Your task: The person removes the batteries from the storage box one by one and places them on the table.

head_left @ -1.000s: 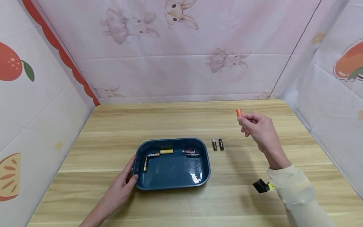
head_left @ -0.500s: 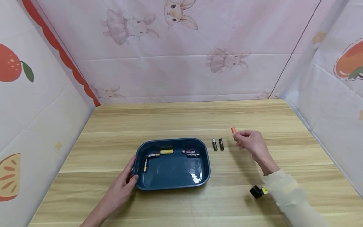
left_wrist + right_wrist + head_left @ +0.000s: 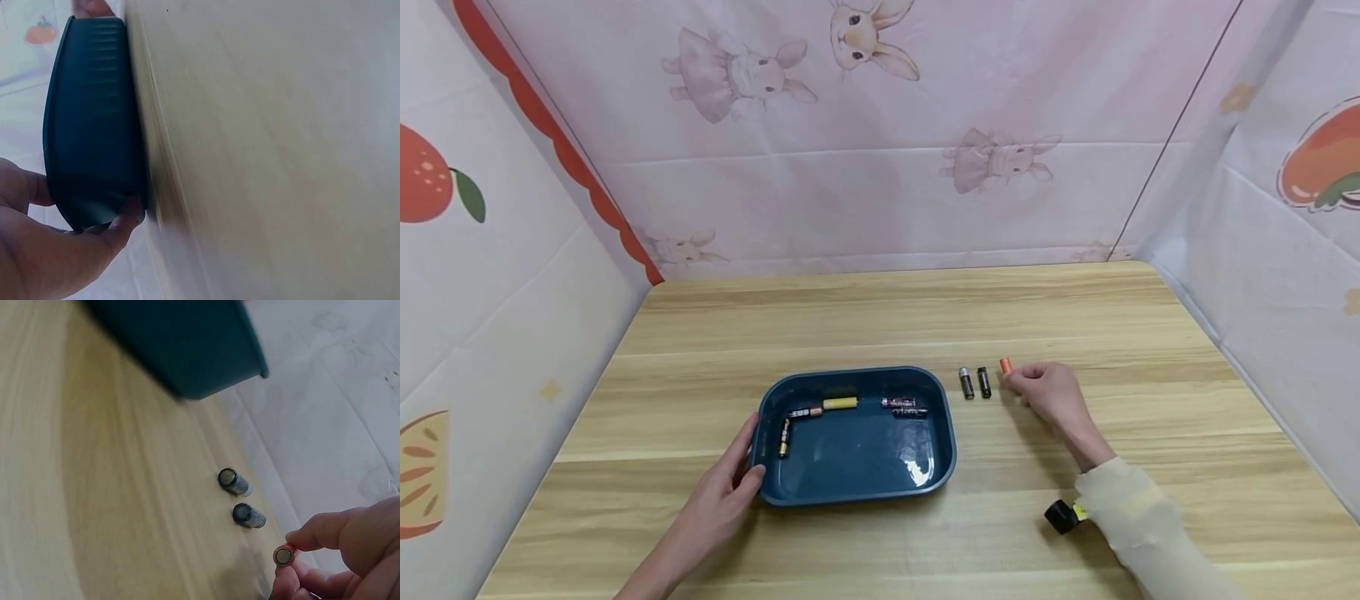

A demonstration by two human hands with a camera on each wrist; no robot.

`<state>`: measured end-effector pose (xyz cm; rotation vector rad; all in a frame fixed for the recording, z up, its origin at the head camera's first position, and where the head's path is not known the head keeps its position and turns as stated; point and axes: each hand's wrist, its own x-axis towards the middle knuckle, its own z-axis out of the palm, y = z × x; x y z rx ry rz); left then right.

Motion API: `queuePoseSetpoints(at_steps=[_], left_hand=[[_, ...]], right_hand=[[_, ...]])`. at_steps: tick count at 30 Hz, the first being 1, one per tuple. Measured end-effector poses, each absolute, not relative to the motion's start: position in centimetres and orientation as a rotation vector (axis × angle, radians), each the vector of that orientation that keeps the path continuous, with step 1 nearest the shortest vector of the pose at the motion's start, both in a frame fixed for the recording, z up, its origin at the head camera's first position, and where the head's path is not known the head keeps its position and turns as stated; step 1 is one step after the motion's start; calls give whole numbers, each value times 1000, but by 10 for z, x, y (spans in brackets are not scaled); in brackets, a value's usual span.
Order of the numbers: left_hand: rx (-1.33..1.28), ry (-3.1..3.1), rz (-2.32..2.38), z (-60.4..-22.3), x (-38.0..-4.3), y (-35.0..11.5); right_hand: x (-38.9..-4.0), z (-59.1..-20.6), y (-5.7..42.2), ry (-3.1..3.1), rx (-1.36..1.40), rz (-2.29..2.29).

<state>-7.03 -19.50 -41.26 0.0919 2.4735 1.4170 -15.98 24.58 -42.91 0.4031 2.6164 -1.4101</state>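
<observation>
My right hand (image 3: 1051, 398) pinches an orange battery (image 3: 1006, 365) between thumb and fingertips, just right of two dark batteries on the table. Of these, one has a silver end (image 3: 966, 383) and the other is black (image 3: 984, 382); they lie side by side, a little apart. In the right wrist view the orange battery (image 3: 284, 555) shows its round end. My left hand (image 3: 724, 482) grips the left end of a dark blue tray (image 3: 857, 498), thumb and fingers on its wall. Inside lie a yellow battery (image 3: 840, 403) and several darker ones, along the back and left.
The wooden table (image 3: 880, 325) ends at a pink rabbit-print cloth (image 3: 880, 200) behind, with white fruit-print cloths at both sides. A small black object with a yellow part (image 3: 1062, 517) is beside my right sleeve.
My right hand has come down and to the left with the orange battery, close to the two dark batteries. The tray and my left hand have stayed put.
</observation>
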Motion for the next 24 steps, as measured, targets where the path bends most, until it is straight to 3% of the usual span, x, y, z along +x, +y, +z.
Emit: queuePoseSetpoints(at_steps=[10, 24], left_hand=[[90, 2464, 1431, -413, -70, -196], [91, 2475, 1406, -412, -71, -196]], right_hand=[[-158, -431, 233, 2817, 408, -1086], [-154, -434, 225, 2924, 428, -994]])
